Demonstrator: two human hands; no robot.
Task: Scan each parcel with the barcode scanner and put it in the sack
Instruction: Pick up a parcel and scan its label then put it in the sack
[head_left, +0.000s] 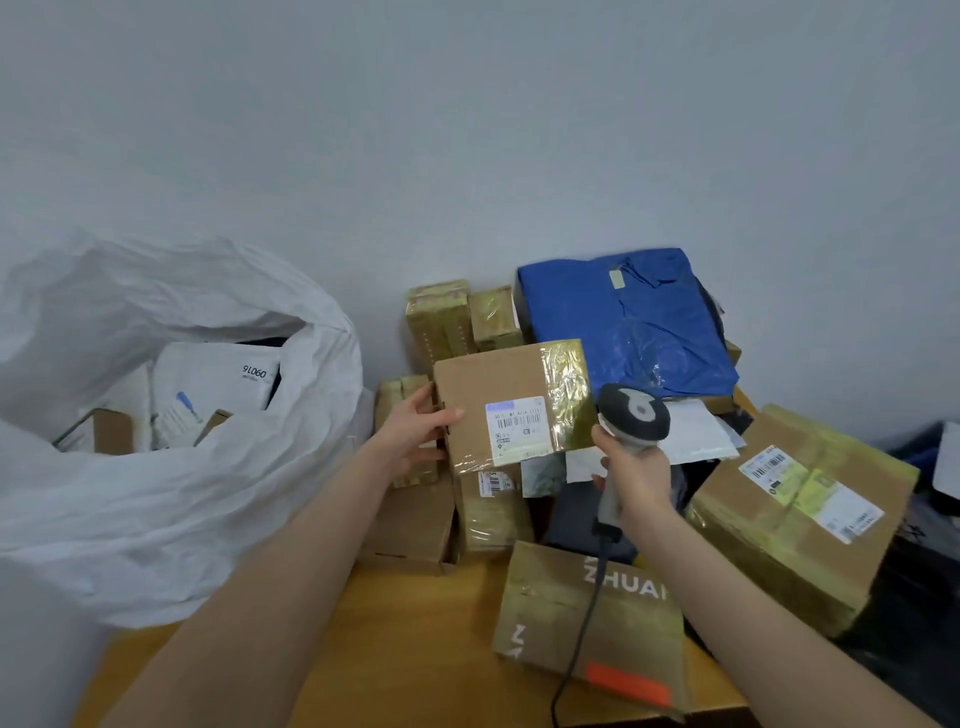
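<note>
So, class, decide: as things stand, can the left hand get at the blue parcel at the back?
Probably not yet. The left hand grips the brown box by its edge, and that box stands between it and the blue parcel. It would have to drop the box first.

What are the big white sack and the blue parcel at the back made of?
The big white sack looks like thin matt plastic, perhaps woven: it crumples in soft folds. The blue parcel seems wrapped in glossy plastic film: it wrinkles and shows bright glints.
</note>
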